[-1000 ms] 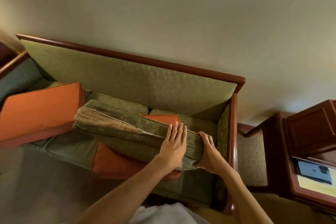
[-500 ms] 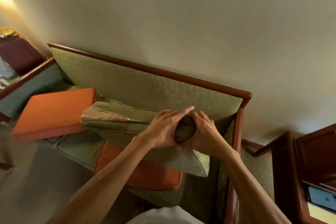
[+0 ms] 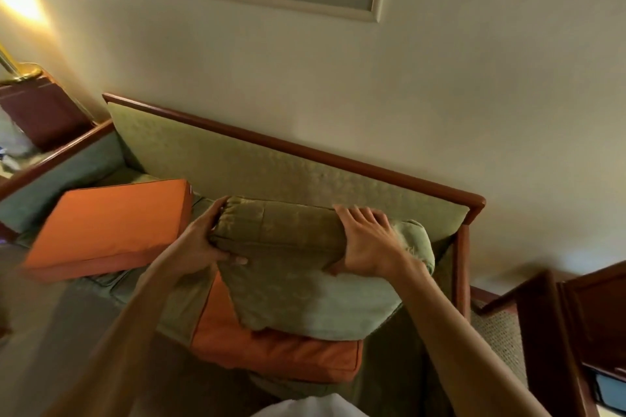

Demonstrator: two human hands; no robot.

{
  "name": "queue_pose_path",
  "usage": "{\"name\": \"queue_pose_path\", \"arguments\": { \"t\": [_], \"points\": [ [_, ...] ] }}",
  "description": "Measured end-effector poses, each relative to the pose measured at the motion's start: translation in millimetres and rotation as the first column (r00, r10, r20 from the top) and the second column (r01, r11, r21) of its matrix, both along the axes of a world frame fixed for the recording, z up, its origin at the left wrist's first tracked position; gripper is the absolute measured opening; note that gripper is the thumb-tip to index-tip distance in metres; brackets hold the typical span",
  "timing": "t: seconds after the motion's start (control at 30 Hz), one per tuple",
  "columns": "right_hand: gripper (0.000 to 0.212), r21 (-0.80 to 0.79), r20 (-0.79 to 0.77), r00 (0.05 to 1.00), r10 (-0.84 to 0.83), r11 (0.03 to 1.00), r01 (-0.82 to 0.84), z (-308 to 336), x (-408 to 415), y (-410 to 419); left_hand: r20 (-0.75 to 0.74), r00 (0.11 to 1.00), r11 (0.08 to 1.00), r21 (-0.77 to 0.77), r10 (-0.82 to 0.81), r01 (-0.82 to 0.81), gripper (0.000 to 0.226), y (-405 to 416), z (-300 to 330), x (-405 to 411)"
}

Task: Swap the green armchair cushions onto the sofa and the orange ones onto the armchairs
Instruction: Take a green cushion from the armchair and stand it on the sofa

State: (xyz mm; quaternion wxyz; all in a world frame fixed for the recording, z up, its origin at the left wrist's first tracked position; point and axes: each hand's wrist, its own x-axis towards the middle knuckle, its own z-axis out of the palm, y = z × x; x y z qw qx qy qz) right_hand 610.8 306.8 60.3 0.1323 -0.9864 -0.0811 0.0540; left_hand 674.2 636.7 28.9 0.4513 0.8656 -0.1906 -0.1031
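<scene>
Below us, the sofa [image 3: 271, 166] runs along the wall, its wooden rail at the back edge. We hold a green cushion [image 3: 305, 267] upright against the backrest near the sofa's right end, its lower edge resting on an orange cushion [image 3: 281, 349] at the seat's front edge. A second orange cushion [image 3: 108, 223] lies tilted toward the sofa's left end. Our left hand [image 3: 203, 240] grips the green cushion's upper left corner, and our right hand [image 3: 369, 244] grasps its top edge, fingers spread over the fabric.
</scene>
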Motion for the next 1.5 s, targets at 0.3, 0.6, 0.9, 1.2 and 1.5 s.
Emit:
{"name": "queue_pose_path", "arguments": {
  "t": [0.3, 0.6, 0.9, 1.2, 1.5],
  "points": [
    [0.125, -0.002, -0.148, 0.937, -0.317, 0.947, 0.32, 2, -11, -37, -0.217, 0.972, 0.991, 0.084, -0.085, 0.105, 0.132, 16, 20, 24],
    [0.118, 0.034, -0.051, 0.942, -0.331, 0.942, 0.333, -10, -28, -41, 0.031, 0.921, 0.663, 0.704, -0.389, 0.256, 0.141, -123, 60, 4],
    [0.119, 0.019, -0.093, 0.947, -0.307, 0.951, 0.31, -58, -42, -90, 0.235, 0.738, 0.515, 0.839, -0.632, 0.174, 0.151, -290, 10, -68],
    [0.118, 0.721, -0.141, 0.968, -0.209, 0.648, 0.245, -70, -65, -117, 0.278, 0.825, 0.634, 0.763, -0.492, 0.122, 0.136, -277, 13, -57],
    [0.097, 0.835, 0.023, 0.971, -0.239, 0.538, 0.113, -13, -28, -69, 0.339, 0.835, 0.835, 0.5, -0.433, 0.23, 0.117, -218, 59, -13]
  ]
}}
